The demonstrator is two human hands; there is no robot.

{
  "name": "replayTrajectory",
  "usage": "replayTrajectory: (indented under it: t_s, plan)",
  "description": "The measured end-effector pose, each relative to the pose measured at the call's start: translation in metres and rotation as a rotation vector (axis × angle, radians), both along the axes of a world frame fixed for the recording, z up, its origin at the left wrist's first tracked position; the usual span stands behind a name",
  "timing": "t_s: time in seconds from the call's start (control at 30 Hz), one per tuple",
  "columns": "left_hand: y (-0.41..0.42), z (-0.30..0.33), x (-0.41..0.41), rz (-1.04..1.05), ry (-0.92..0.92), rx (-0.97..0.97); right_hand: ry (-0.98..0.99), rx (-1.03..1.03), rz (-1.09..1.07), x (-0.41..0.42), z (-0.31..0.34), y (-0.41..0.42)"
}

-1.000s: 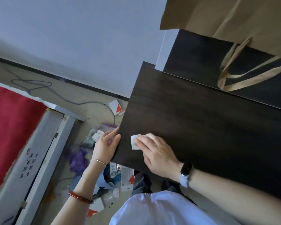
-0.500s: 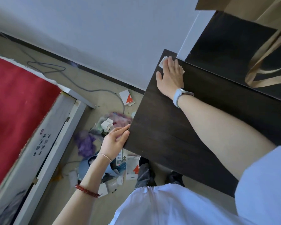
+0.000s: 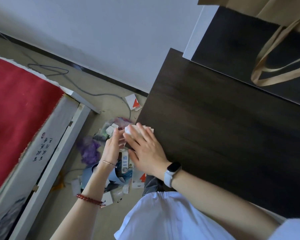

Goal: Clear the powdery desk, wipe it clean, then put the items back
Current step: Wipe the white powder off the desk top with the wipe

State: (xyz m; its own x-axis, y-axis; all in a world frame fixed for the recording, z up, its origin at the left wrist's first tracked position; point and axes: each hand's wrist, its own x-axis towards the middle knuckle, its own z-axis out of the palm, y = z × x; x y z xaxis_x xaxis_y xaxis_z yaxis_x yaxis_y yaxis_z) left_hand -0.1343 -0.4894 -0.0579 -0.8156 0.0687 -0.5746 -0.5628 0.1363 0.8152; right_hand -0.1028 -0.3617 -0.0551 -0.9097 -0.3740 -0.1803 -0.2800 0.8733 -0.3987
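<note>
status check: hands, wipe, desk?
Right hand flat on white wipe at desk left edge. Left hand open beside edge, holding nothing. Paper bag on upper shelf.

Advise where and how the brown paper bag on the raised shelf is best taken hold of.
Grip the paper bag by its looped handles. They lie flat on the raised shelf, trailing toward the desk and free of the bag's body, so probably come from the desk side and hook fingers through the loops.

Right hand (image 3: 145,149) flat on white wipe (image 3: 129,129) at desk (image 3: 223,135) edge.
</note>
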Motion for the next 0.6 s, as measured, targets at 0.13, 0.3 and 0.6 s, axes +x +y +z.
replayTrajectory:
  t_s: [0.13,0.3,0.6]
  plan:
    - [0.007,0.004,0.011,0.003,0.104,-0.178,0.014,-0.014,0.074,0.026,0.000,0.013]
    - [0.036,0.012,0.038,-0.182,0.381,-0.675,0.033,-0.041,-0.026,0.072,0.005,0.057]
    - [0.152,0.012,0.103,-0.556,0.537,-0.846,0.055,0.105,-0.605,0.209,0.002,0.201]
